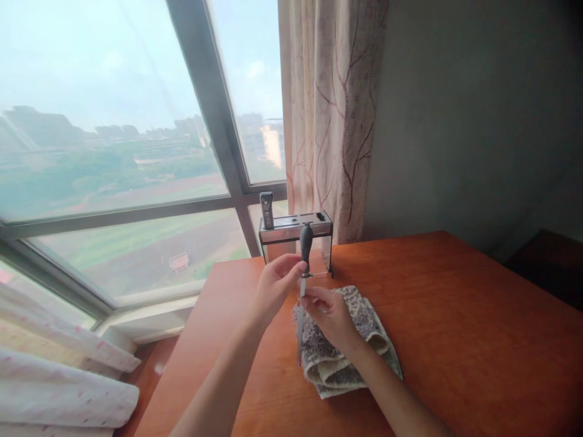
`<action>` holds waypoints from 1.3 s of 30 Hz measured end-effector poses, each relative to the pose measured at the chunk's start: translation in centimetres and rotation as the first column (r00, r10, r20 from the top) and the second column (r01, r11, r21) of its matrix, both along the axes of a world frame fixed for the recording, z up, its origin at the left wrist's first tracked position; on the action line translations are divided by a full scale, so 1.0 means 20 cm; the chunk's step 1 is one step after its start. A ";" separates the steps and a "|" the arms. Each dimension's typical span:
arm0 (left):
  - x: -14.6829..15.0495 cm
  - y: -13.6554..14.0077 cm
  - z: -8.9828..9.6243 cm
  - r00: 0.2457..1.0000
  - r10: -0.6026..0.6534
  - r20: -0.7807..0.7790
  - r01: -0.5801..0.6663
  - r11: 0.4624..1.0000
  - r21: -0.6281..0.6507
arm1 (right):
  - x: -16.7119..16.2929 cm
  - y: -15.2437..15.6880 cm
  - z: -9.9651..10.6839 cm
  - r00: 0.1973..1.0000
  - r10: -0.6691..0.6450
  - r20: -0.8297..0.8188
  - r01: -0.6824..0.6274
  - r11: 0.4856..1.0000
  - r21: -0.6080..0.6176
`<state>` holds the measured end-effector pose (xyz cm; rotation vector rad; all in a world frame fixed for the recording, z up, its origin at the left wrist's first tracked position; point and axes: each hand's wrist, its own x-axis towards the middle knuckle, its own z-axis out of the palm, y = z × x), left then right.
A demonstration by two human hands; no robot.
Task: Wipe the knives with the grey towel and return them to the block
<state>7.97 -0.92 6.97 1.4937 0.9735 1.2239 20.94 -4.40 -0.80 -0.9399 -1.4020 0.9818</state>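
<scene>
A honing steel (306, 249) with a ribbed black handle and a small guard hangs upright, handle at the top and thin grey rod pointing down. My left hand (282, 279) pinches it at the lower end of the handle, near the guard. Just below, the fingertips of my right hand (328, 314) are closed on the rod. Under and behind my right hand lies a folded grey-and-white shaggy cloth (346, 370) on the table; the rod's lower end passes along its left edge.
A knife block (291, 229) with a silver top and clear sides stands at the far edge of the brown wooden table (455, 328). A dark handle (266, 209) sticks up from its left slot. A window is to the left, with a patterned curtain (337, 121) behind the block.
</scene>
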 end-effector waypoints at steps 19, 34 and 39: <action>0.03 0.28 0.69 0.984 0.164 0.068 -0.177 0.871 0.458 | 0.03 -0.02 -0.07 0.958 0.248 0.145 -0.218 0.956 -0.194; 0.02 0.69 0.96 0.963 0.270 -0.022 -0.199 0.760 0.619 | -0.01 -0.03 -0.16 0.884 0.273 0.378 -0.227 0.960 -0.163; 0.02 0.75 0.93 0.962 0.272 0.017 -0.229 0.772 0.593 | -0.01 -0.03 -0.15 0.878 0.254 0.405 -0.209 0.966 -0.153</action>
